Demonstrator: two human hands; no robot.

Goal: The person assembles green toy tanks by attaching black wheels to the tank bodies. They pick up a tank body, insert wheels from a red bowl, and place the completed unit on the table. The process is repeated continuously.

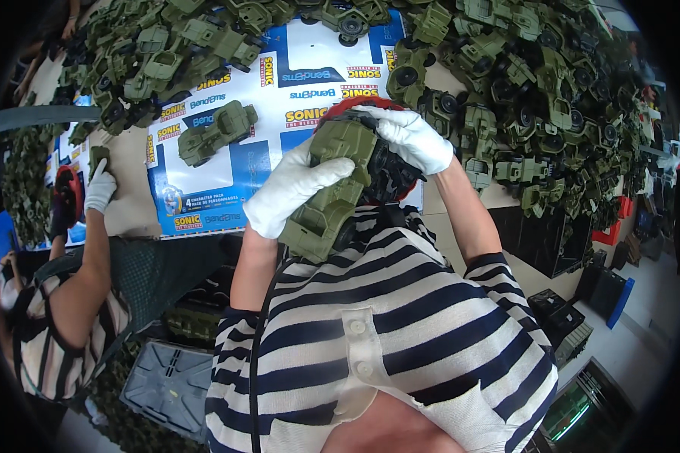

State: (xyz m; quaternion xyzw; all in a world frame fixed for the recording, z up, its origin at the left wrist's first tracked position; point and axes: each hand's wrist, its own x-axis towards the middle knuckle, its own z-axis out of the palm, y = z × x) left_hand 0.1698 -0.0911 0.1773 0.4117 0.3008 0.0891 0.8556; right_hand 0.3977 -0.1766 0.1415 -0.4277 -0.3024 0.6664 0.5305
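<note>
Head view shows heaped trucks [536, 83] around the printed sheet [238, 177], a loose truck [217, 134] lying to your left, and a red bowl [370, 103] of black parts [397, 175], partly hidden by your held truck [341, 195]. Your left hand [304, 185] closes around that truck before your chest; your right hand [417, 140] curves by its upper right side, grip unclear.

Printed lettering stands on the sheet [208, 175] on the bench [136, 215]: yellow-and-red logos [307, 117] repeat across it — some sideways, some upside down — with blue words [208, 101] near several, and a white caption [213, 202] with a number at the near left.
</note>
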